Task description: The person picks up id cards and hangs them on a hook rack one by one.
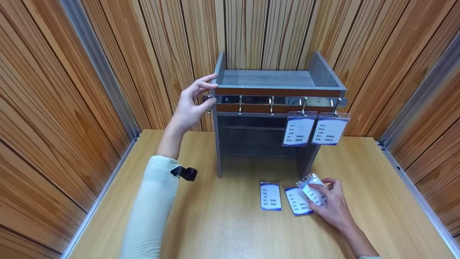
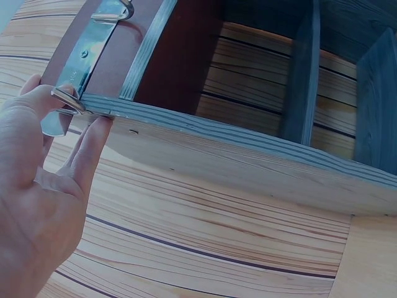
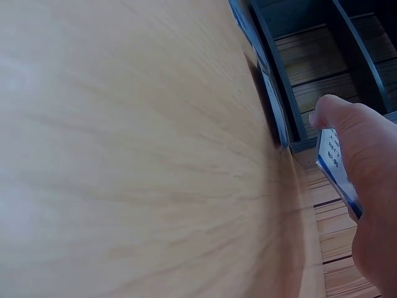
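Note:
My left hand (image 1: 192, 104) holds the left front corner of a grey wooden shelf (image 1: 266, 77). Its thumb lies by the end hook (image 2: 68, 99) of the metal strip, with fingers against the side panel. My right hand (image 1: 332, 205) pinches a clear-sleeved badge card (image 1: 312, 189) between thumb and fingers, tilted over the table. Beneath it, partly covered, lies another badge card (image 1: 296, 203). A further badge (image 1: 270, 196) lies flat to its left. In the right wrist view, the hand (image 3: 372, 167) hides much of the held badge (image 3: 334, 164).
Two badges, a left one (image 1: 298, 131) and a right one (image 1: 330, 132), hang from the two rightmost hooks of the metal hook strip (image 1: 255, 100). The shelf stands on a wooden table (image 1: 222, 223), enclosed by wood-panelled walls (image 1: 64, 90). A black band (image 1: 185, 172) sits on the left sleeve.

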`<action>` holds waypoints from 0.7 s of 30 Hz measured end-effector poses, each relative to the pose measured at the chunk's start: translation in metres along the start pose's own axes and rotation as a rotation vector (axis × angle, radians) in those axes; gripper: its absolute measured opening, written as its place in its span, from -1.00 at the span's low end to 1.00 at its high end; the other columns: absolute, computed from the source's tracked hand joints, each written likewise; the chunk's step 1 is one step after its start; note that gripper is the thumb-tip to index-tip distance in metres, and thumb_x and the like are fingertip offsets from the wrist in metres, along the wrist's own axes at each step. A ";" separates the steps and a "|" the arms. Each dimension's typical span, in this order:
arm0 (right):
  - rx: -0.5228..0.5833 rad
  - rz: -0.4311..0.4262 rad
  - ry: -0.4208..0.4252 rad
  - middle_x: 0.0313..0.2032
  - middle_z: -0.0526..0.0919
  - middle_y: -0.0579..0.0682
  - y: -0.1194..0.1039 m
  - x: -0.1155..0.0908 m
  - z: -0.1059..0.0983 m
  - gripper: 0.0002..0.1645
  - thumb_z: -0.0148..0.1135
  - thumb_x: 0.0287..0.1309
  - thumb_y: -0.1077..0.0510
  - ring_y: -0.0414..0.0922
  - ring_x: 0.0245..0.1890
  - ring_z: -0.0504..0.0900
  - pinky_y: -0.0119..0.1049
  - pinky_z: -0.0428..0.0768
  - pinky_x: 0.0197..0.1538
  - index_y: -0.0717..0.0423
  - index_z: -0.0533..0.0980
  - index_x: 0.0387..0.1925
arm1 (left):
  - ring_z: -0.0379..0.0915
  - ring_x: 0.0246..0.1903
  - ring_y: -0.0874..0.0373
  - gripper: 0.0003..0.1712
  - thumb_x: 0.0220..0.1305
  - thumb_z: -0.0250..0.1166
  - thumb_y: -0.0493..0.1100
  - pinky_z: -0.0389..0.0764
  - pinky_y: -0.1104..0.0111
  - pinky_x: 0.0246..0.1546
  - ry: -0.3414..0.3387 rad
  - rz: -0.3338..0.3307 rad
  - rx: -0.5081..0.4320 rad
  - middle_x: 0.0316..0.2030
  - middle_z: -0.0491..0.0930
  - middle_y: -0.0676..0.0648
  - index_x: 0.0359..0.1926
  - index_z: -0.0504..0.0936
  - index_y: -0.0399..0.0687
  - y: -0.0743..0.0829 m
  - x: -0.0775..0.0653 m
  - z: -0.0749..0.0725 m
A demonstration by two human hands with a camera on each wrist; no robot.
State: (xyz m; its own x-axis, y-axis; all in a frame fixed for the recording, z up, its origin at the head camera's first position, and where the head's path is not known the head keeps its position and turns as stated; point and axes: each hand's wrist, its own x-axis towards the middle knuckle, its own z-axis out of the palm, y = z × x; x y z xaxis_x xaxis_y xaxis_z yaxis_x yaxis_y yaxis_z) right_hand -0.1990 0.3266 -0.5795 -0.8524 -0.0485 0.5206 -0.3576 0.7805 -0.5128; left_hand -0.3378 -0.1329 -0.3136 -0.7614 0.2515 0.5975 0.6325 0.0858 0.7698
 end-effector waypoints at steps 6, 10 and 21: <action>-0.028 0.006 -0.049 0.31 0.47 0.38 -0.009 0.002 -0.001 -0.36 0.78 -0.03 0.27 0.16 0.16 0.50 -0.33 0.39 0.12 0.10 0.81 0.16 | 0.47 0.60 -0.12 -0.67 0.55 0.28 -0.45 0.37 -0.09 0.69 0.002 0.000 0.004 0.67 0.45 -0.17 0.25 0.65 -0.26 0.000 0.000 0.000; -0.037 0.012 -0.069 0.34 0.47 0.40 -0.017 0.007 0.001 -0.33 0.78 -0.02 0.30 0.27 0.26 0.52 -0.12 0.51 0.19 0.09 0.79 0.20 | 0.47 0.60 -0.11 -0.67 0.56 0.28 -0.45 0.37 -0.11 0.69 0.003 -0.001 0.005 0.67 0.45 -0.17 0.25 0.65 -0.26 0.001 0.001 0.000; 0.021 -0.012 -0.042 0.33 0.46 0.32 -0.038 0.015 0.006 -0.28 0.79 -0.04 0.34 0.23 0.28 0.53 -0.72 0.24 0.29 0.02 0.77 0.23 | 0.44 0.62 -0.11 -0.67 0.58 0.27 -0.43 0.36 -0.09 0.71 -0.003 -0.011 0.006 0.68 0.44 -0.13 0.27 0.65 -0.22 0.001 0.000 0.000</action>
State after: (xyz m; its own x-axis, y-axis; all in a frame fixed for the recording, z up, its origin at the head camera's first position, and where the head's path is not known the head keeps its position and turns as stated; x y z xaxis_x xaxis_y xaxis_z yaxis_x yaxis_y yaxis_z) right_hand -0.2004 0.2929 -0.5560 -0.8631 -0.0839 0.4980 -0.3753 0.7664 -0.5213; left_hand -0.3375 -0.1330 -0.3127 -0.7681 0.2536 0.5880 0.6246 0.0947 0.7752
